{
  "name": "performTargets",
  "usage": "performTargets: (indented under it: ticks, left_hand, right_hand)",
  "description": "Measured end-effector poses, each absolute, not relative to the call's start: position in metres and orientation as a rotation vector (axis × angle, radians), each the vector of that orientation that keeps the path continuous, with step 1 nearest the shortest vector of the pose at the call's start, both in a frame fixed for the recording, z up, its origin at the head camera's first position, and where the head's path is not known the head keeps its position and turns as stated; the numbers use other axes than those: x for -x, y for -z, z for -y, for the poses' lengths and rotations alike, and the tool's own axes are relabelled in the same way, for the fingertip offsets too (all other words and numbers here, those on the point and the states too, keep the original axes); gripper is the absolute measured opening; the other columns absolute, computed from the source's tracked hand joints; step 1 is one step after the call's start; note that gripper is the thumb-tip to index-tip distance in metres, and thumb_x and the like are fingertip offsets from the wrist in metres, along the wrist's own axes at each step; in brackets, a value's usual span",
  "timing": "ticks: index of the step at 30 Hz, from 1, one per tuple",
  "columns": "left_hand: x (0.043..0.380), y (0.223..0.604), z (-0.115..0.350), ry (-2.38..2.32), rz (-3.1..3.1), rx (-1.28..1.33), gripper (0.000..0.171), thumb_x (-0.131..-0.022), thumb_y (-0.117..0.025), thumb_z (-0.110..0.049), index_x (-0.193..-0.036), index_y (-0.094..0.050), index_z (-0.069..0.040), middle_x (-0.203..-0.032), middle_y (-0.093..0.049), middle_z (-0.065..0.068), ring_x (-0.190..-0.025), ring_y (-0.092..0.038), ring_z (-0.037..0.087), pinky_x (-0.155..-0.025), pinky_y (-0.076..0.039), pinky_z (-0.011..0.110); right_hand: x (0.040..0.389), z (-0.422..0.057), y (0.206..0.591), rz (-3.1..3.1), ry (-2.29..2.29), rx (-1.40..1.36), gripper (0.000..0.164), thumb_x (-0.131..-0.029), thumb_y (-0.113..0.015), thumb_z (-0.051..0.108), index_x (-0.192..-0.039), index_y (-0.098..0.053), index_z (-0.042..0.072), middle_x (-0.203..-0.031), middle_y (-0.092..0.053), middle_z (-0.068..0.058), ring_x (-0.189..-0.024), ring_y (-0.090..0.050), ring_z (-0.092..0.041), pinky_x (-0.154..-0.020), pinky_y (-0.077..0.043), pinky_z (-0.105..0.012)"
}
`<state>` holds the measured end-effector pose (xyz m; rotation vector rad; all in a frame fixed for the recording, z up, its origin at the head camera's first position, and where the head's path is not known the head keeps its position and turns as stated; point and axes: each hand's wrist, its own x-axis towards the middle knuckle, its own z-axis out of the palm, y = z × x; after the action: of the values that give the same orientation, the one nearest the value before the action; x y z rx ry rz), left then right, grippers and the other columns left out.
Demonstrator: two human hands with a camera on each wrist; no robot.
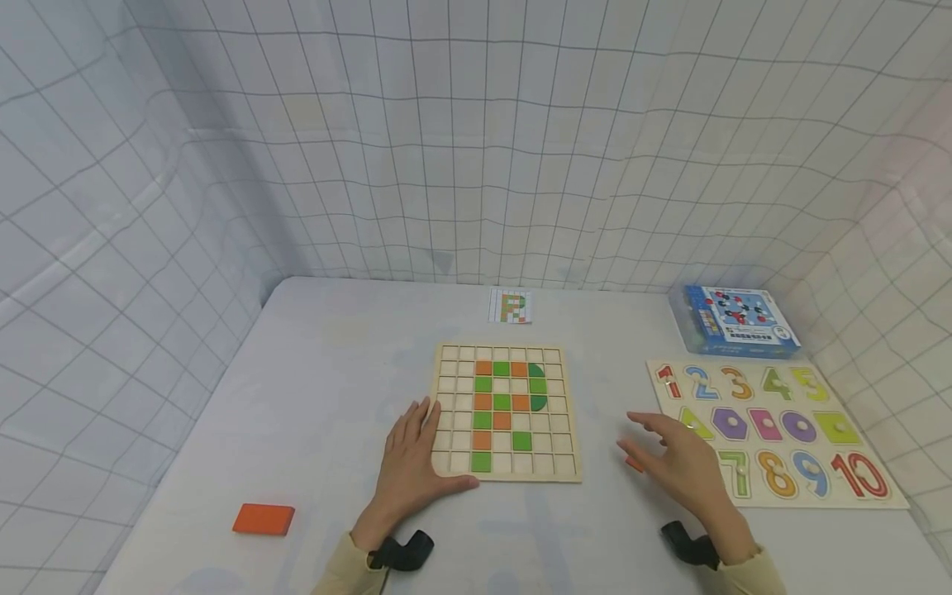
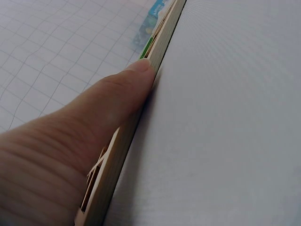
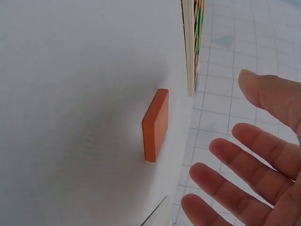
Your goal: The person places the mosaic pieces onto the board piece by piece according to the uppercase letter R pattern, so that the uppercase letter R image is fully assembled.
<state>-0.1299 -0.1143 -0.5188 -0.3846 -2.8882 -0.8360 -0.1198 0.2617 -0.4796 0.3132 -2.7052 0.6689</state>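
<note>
A wooden grid board (image 1: pixel 573 446) bears orange and green square tiles plus two dark green rounded pieces, laid out like a letter R. My left hand (image 1: pixel 409 463) rests at its lower left corner. The fingers lie straight along the left side and the thumb touches the front edge, as the left wrist view also shows. To the right of the board my right hand (image 1: pixel 680 463) hovers with fingers spread and holds nothing. Below its fingertips an orange square tile (image 3: pixel 156 126) lies on the table, mostly hidden by the hand in the head view.
An orange rectangular block (image 1: pixel 264 520) lies at the front left. A pattern card (image 1: pixel 511 307) lies behind the board. On the right are a number-and-shape puzzle board (image 1: pixel 811 500) and a blue box (image 1: pixel 744 318). Grid-lined cloth walls (image 1: pixel 476 165) surround the table.
</note>
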Motion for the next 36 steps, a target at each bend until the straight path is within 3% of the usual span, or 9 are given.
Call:
performTargets:
  ticks: [7,12,25,36]
  left_hand:
    - [0.1295,0.5182,0.1144,0.835,2.890,0.384,0.122,-0.059,-0.075,-0.068,-0.149,-0.026,-0.001,-0.152,-0.024,0.018,-0.139,-0.015,0.035,-0.109,-0.016,0.052]
    - [0.1295,0.5183,0.1143,0.839,2.887,0.386,0.122,-0.059,-0.075,-0.068,-0.149,-0.026,-0.001,-0.152,-0.023,0.018,-0.139,-0.015,0.035,-0.108,-0.016,0.053]
    - [0.1297,0.5200,0.1144,0.835,2.875,0.393,0.122,-0.059,-0.075,-0.068,-0.149,-0.027,-0.001,-0.151,-0.024,0.018,-0.139,-0.015,0.034,-0.109,-0.016,0.052]
    - [0.1297,0.5197,0.1142,0.831,2.888,0.385,0.122,-0.059,-0.075,-0.069,-0.149,-0.027,-0.001,-0.151,-0.024,0.018,-0.139,-0.015,0.034,-0.109,-0.015,0.052]
  right_hand:
    - [0.1164,-0.2636,0.4755,2.827,-0.686,-0.296,0.045,-0.075,-0.081,0.027,-0.113,-0.069,0.007,-0.110,-0.067,-0.010,-0.101,-0.062,-0.031,-0.076,-0.052,-0.047]
    - [0.1160,-0.2643,0.4754,2.921,-0.664,-0.276,0.045,-0.076,-0.081,0.027,-0.113,-0.069,0.005,-0.109,-0.066,-0.012,-0.103,-0.060,-0.033,-0.082,-0.049,-0.049]
    - [0.1151,-0.2632,0.4719,3.056,-0.620,-0.195,0.040,-0.072,-0.083,0.025,-0.105,-0.071,0.004,-0.094,-0.066,-0.005,-0.083,-0.061,-0.022,-0.070,-0.051,-0.040]
    - [0.1161,-0.2613,0.4708,3.126,-0.716,-0.041,0.022,-0.075,-0.081,0.021,-0.090,-0.072,0.008,-0.078,-0.058,0.002,-0.067,-0.050,-0.015,-0.057,-0.042,-0.031]
